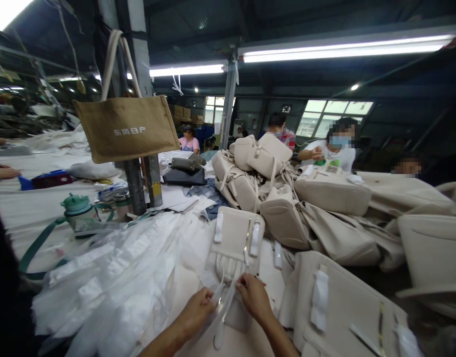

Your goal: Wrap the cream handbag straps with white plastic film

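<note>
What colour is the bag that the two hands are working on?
The bag is cream, off-white, seen in the head view.

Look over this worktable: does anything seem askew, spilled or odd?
The cream handbags are heaped unevenly, several tipped on their sides, and clear plastic bags sprawl loosely beside the cream bag both hands work on. Nothing looks spilled or damaged.

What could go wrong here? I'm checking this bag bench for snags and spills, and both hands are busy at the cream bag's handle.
The left hand and right hand work the wrapped handle of the cream bag; a hard tug might tear the wrapping. The loose plastic bags beside it could slide off or catch a wrist. The green-lidded bottle stands close by; its green strap could get dragged and tip it.
</note>
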The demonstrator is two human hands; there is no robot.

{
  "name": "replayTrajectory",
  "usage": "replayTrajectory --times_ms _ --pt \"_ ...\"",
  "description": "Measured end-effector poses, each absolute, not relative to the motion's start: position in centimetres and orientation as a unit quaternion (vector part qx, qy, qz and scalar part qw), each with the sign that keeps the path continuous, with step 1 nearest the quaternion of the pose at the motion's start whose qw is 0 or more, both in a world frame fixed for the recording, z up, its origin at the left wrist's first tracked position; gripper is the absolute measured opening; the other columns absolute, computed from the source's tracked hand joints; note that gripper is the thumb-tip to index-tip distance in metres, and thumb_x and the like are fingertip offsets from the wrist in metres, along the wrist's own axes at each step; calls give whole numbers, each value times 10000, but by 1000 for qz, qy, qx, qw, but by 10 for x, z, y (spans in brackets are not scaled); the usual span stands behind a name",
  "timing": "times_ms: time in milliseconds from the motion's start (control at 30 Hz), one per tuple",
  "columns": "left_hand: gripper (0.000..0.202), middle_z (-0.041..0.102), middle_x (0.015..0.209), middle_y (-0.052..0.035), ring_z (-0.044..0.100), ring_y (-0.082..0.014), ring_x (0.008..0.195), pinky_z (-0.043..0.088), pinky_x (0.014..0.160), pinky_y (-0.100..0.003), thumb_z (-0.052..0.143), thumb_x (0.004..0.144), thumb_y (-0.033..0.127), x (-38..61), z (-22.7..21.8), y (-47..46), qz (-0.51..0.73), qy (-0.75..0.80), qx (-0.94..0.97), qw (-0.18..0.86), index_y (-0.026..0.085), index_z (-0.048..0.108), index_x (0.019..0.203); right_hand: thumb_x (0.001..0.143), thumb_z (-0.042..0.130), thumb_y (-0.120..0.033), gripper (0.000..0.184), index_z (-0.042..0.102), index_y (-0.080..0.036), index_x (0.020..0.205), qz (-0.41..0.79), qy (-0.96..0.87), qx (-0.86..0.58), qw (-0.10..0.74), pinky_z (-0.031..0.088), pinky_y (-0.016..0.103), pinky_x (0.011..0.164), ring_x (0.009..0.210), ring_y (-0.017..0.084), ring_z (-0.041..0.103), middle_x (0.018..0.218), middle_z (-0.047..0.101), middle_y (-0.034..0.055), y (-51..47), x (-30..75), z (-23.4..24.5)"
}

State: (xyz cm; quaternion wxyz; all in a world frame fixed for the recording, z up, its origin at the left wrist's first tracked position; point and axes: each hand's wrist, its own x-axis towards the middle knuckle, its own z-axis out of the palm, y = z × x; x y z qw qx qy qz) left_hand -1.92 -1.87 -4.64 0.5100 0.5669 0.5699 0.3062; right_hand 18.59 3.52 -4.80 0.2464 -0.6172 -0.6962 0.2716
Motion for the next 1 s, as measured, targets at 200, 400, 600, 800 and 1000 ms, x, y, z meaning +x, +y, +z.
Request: replayTrajectory --times_ms 200,400,600,800,1000 --pt "130 396 585 63 395 -119 557 275 537 -250 481 695 318 -36 -48 -24 301 582 546 522 189 474 704 833 568 -197 82 630 -170 787 182 -738 -636 131 411 307 704 800 198 612 823 682 45 81 189 -35" --pt "170 541 595 9 501 -139 528 325 497 -246 418 748 327 -42 -54 -25 307 597 535 512 193 471 658 894 454 -65 189 602 -101 1007 113 -748 -647 97 442 381 811 921 233 616 996 655 117 99 184 -36" --pt "250 594 628 -18 551 -143 501 355 450 -229 371 822 374 -41 -56 -26 328 602 514 515 195 466 675 910 364 -98 262 534 -155 1100 147 -770 -595 178 409 328 764 922 239 617 1100 629 132 61 156 -23" --pt "226 560 724 9 645 -168 691 425 503 -206 340 891 409 -38 -56 -29 372 600 502 498 230 417 776 841 504 -195 85 548 -217 911 291 -761 -525 247 429 241 684 782 168 621 845 657 8 29 132 -26" --pt "196 582 706 5 594 -145 584 418 496 -214 335 906 378 -41 -51 -32 375 604 515 478 232 422 810 834 484 -209 56 538 -212 849 359 -743 -495 274 423 229 637 698 149 598 765 630 -11 30 126 -32"
